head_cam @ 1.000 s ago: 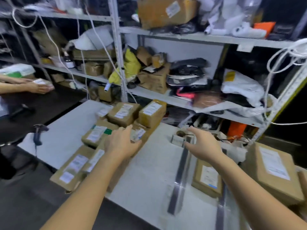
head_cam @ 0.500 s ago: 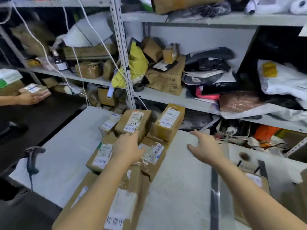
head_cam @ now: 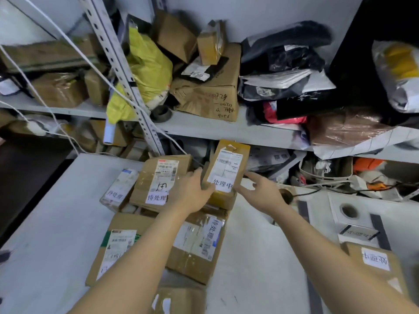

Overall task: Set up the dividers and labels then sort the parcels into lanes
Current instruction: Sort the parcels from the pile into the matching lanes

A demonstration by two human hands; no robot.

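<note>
Hands closed in: left hand fingers now grip the labelled parcel, right hand fingers straight at its edge. Prob. 1 pick started, lane move next.

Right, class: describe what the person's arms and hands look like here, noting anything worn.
The left forearm and right forearm are bare down to the frame's lower edge, no sleeves showing. The left hand and right hand wear no gloves; no watch, ring or wristband shows on either.
</note>
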